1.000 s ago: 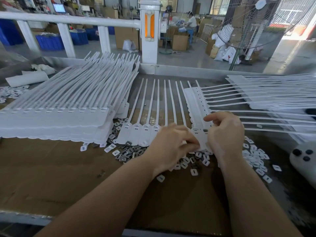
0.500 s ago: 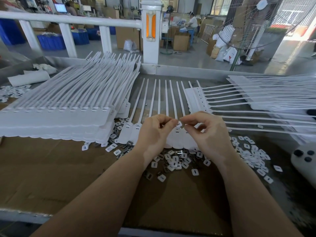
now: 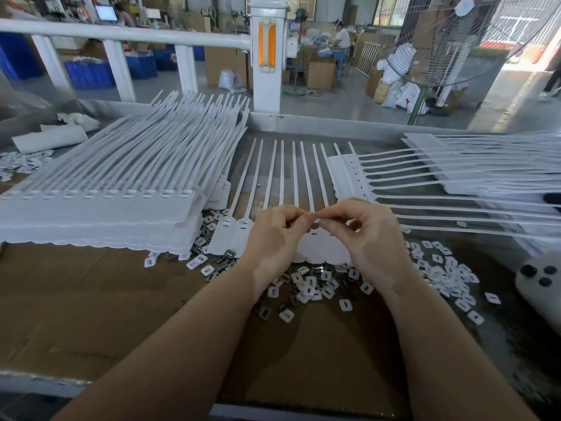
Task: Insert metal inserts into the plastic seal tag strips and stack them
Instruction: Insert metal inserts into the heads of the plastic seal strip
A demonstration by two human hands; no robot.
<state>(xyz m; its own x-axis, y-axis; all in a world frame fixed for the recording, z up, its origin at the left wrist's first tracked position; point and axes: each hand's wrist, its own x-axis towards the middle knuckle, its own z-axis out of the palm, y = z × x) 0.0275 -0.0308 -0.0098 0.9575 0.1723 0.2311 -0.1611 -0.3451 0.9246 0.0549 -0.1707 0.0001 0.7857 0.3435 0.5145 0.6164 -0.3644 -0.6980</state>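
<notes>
A white seal tag strip [image 3: 230, 235] lies flat in the middle of the table, its tails pointing away from me. My left hand [image 3: 273, 238] and my right hand [image 3: 370, 238] hover just above its heads, fingertips meeting. Between those fingertips they pinch a small insert [image 3: 314, 218], mostly hidden. Loose inserts and white caps [image 3: 306, 287] lie scattered under my wrists. A tall stack of finished strips [image 3: 100, 205] sits at the left. Another pile of strips [image 3: 455, 177] fans out to the right.
Brown cardboard [image 3: 91, 314] covers the table in front of me. More white caps [image 3: 449, 275] lie at the right, beside a white device with black buttons [image 3: 540, 278]. A white railing [image 3: 121, 34] and a fan [image 3: 449, 41] stand beyond the table.
Both hands lifted off the strip's heads and moved left and up. Their fingertips came together above the strip around a small piece.
</notes>
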